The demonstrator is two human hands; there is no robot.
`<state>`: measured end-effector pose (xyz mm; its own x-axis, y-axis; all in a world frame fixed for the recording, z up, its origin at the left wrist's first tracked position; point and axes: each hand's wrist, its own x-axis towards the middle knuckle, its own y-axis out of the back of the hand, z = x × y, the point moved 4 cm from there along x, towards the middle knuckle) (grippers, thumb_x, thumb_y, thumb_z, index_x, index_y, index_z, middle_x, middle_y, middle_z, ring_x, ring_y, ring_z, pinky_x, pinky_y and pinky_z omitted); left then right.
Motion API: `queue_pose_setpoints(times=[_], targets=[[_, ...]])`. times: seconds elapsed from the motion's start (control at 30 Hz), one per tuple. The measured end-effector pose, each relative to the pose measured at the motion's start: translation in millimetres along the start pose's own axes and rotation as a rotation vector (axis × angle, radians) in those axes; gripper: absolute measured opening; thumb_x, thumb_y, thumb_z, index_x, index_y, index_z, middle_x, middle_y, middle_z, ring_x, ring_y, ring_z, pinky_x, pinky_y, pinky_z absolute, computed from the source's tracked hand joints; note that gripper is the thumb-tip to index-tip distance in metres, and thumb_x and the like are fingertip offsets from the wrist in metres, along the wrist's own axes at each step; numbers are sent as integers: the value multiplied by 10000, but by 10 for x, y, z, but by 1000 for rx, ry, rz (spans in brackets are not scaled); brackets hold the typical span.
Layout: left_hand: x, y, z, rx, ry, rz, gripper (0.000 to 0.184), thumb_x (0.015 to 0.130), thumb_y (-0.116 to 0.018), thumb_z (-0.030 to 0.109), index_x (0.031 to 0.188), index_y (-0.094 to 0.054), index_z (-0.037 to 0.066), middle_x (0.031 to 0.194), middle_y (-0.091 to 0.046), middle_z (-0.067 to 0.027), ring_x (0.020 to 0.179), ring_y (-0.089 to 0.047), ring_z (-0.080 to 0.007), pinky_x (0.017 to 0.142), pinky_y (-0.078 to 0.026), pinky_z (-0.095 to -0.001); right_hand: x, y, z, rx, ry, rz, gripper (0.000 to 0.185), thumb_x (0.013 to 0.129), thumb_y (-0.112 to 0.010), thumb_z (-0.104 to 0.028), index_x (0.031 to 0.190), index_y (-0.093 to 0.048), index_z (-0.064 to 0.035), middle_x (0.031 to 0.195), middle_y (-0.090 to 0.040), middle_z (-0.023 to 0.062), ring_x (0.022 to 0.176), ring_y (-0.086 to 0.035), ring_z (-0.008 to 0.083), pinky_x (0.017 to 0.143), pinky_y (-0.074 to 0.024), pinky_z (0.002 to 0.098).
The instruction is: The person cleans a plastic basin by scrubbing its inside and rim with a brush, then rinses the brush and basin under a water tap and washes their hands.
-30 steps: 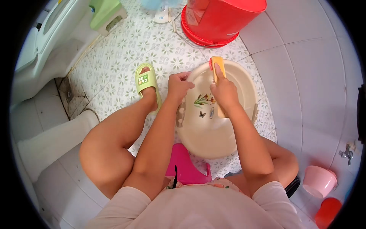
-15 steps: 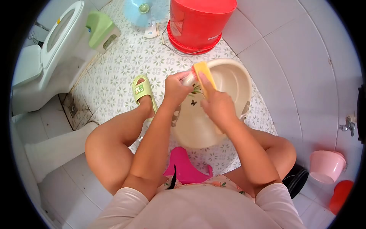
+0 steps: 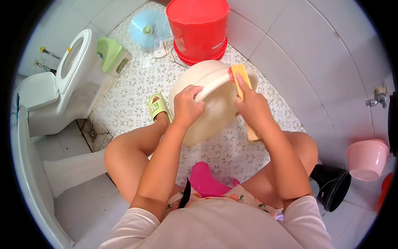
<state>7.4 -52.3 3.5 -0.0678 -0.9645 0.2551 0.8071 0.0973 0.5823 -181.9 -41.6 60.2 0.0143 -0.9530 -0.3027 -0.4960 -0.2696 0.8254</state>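
A cream basin (image 3: 199, 124) is tilted up on the patterned floor between my legs, its outer side showing at the left. My left hand (image 3: 188, 106) is closed round its rim. In my right hand (image 3: 253, 107) is a yellow brush (image 3: 239, 74) with red bristles, which meet the basin's rim at the upper right. The long handle runs down under my right palm and shows again below it. Part of the basin's inside is hidden by my right hand.
A red bucket (image 3: 199, 31) stands beyond the basin. A blue round item (image 3: 149, 30), a green stool (image 3: 111, 56) and a toilet (image 3: 62, 97) are at the left. A pink bucket (image 3: 367, 159) and a black bucket (image 3: 333, 186) are at the right. A pink stool (image 3: 207, 180) is below me.
The basin has tipped up from lying flat, its rim now gripped by my left hand. My right hand has moved the brush from inside the basin to the rim. The view has shifted.
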Motion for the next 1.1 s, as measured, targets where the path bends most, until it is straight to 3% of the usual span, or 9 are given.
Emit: queue_pose_setpoints(times=[0.1,0.23,0.33,0.5,0.6,0.7,0.87,0.93,1.1], targets=[[-109,38,97,116,-18,27,327,598,-632,30,922,-646,-10,788,-617,-131,688,-615,-242,658,-496,-303,-313,-177,-233,-46,216,-22,735,738,-504,-120,1424,-256,-210,732,-616,250,718,-618,402,679,-489,484],[-166,22,122,109,-6,23,319,599,-633,36,916,-647,-5,777,-611,-133,675,-609,-241,641,-496,-303,-339,-135,-212,24,266,-64,716,737,-517,-126,1411,-291,-210,747,-615,257,728,-615,413,703,-485,488],[-188,9,94,101,13,23,305,602,-650,44,903,-651,-5,777,-625,-130,663,-617,-226,635,-498,-295,-228,31,-97,125,91,-64,697,733,-535,-140,1397,-324,-174,766,-614,265,755,-616,413,728,-482,483],[-173,-11,107,51,33,59,254,615,-705,86,849,-659,-1,748,-651,-125,632,-626,-202,626,-503,-287,-436,-139,-418,-68,304,-182,680,722,-550,-132,1370,-352,-74,785,-627,231,749,-625,369,685,-498,456],[-191,-28,112,66,42,41,229,622,-728,109,813,-660,2,717,-655,-120,613,-624,-185,616,-501,-281,-238,54,-237,-75,247,-77,683,735,-501,-137,1395,-324,-125,819,-617,257,767,-620,385,730,-492,454],[-195,-26,97,53,40,45,198,614,-714,103,773,-646,6,682,-641,-117,589,-616,-174,594,-493,-283,-235,38,-230,-15,129,-133,687,734,-511,-143,1395,-326,-137,854,-620,251,790,-619,384,745,-492,454],[-252,-52,43,77,64,7,163,602,-675,103,712,-595,13,619,-599,-118,546,-591,-183,557,-474,-304,-384,-111,-374,-132,265,-220,692,737,-515,-155,1396,-315,-92,812,-625,236,766,-619,384,714,-495,453],[-234,-56,41,79,55,17,163,607,-670,100,722,-592,15,616,-596,-116,541,-585,-180,553,-471,-302,-230,37,-218,16,174,-63,691,715,-550,-131,1380,-361,-124,821,-627,255,789,-619,418,747,-490,477],[-265,-69,73,109,27,44,164,614,-654,89,746,-588,19,607,-589,-109,533,-573,-170,544,-464,-295,-430,5,-341,3,114,-119,706,712,-561,-158,1384,-348,-119,838,-629,253,771,-616,418,737,-487,473]])
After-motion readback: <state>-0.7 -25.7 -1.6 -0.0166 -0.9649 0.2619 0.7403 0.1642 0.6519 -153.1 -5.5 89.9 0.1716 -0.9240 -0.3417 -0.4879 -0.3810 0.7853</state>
